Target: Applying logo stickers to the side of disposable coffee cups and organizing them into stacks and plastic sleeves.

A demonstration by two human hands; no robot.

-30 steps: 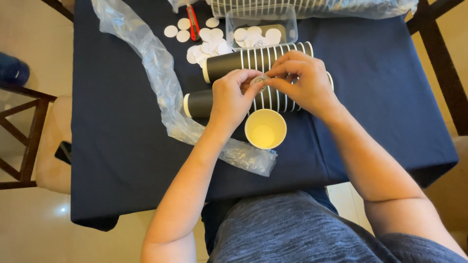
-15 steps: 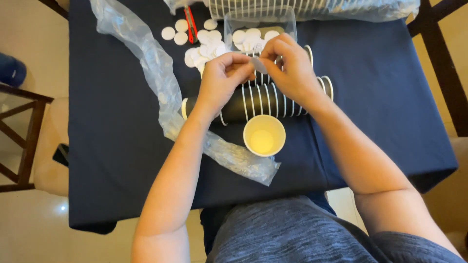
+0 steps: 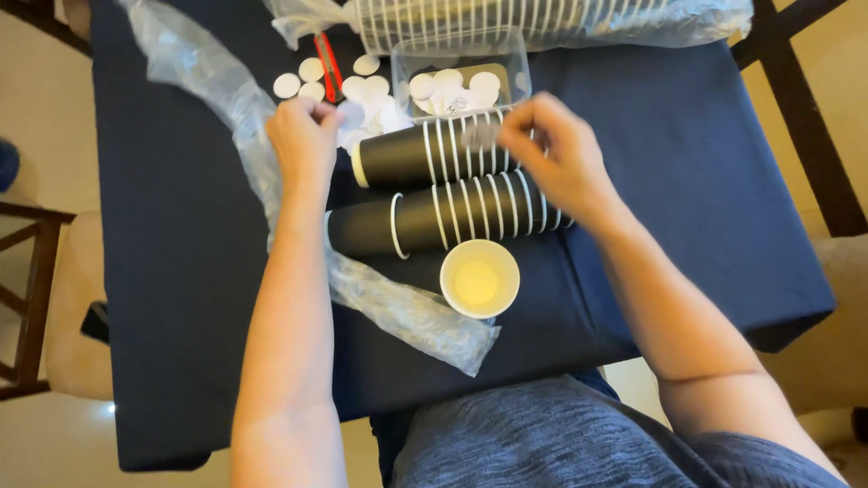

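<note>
Inspecting, we find our right hand (image 3: 556, 158) pinching a blurred round sticker (image 3: 479, 136) over the black cup stacks (image 3: 443, 181); our left hand (image 3: 303, 136) curls among white discs (image 3: 312, 77), its grip unclear.

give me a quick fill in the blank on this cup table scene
1. The upright cup is yellow inside and ____ of contents.
2. Two stacks of black cups lie on their ____.
3. The white discs are ____ in shape.
4. The tablecloth is dark ____.

Missing words: empty; sides; round; blue
</note>
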